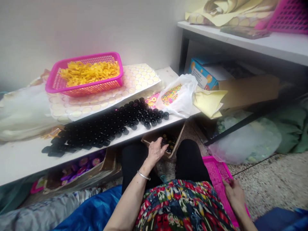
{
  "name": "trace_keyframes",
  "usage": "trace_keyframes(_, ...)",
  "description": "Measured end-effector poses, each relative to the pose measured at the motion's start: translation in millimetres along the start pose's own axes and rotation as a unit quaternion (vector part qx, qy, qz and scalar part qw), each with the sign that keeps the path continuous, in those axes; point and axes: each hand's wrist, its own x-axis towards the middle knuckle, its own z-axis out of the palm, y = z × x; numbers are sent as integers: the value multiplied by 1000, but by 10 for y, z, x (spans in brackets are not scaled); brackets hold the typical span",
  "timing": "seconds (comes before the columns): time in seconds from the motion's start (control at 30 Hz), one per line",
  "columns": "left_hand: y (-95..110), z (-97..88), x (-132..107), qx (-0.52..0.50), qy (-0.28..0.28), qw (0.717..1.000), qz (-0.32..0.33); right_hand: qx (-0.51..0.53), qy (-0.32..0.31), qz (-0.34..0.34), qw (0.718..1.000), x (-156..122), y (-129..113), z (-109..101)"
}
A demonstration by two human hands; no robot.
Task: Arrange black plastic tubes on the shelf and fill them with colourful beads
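Note:
My left hand (157, 150), a bangle on its wrist, hangs over the near left side of a small cardboard box (178, 141) between my knees. Its thumb and forefinger are apart, and I see nothing held in them. Dark round pieces (169, 141), some with yellowish tops, lie inside the box. Low on the right, my right hand (233, 192) is closed at the edge of a bright pink plastic basket (218, 170); its fingertips are partly hidden. Many black caps (96, 128) stand in packed rows along the white table (19, 163) in front of me.
A pink basket (84, 88) of yellow pieces sits on a sheet of round stickers (141, 77). Right of the caps lies a plastic bag (187, 93) of coloured beads. A shelf (240, 40) overhangs an open carton (250, 89). Another carton (108, 163) is under the table.

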Motion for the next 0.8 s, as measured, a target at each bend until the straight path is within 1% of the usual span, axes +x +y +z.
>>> trace_keyframes(0.03,-5,14,-7,5,8,1000,5,-23,40,18,999,102,-89,90)
trace_keyframes(0.07,-8,31,-19,10,18,1000,11,-31,54,15,998,189,-223,200)
trace_keyframes(0.1,-11,49,-33,15,30,999,16,-25,51,-17,998,259,-396,328)
trace_keyframes(0.17,-18,87,-62,22,63,997,26,-5,-13,-129,992,338,-822,616)
trace_keyframes(0.23,-29,118,-78,22,102,994,36,-25,-103,-216,971,349,-1267,904)
trace_keyframes(0.27,-38,128,-79,17,123,991,43,-63,-153,-246,955,340,-1468,1033)
trace_keyframes(0.3,-50,133,-77,9,143,988,51,-120,-195,-262,938,330,-1644,1145)
trace_keyframes(0.37,-83,123,-70,-18,184,980,67,-245,-254,-261,899,325,-1915,1308)
trace_keyframes(0.43,-131,89,-76,-57,222,970,77,-328,-271,-242,872,350,-2086,1388)
trace_keyframes(0.47,-160,65,-88,-79,238,965,79,-348,-271,-233,867,370,-2143,1403)
trace_keyframes(0.53,-223,9,-131,-124,261,954,77,-368,-268,-216,864,410,-2223,1405)
trace_keyframes(0.63,-313,-73,-221,-180,271,943,68,-397,-276,-180,857,450,-2289,1412)
trace_keyframes(0.8,-411,-177,-343,-237,268,932,61,-427,-292,-100,850,461,-2327,1512)
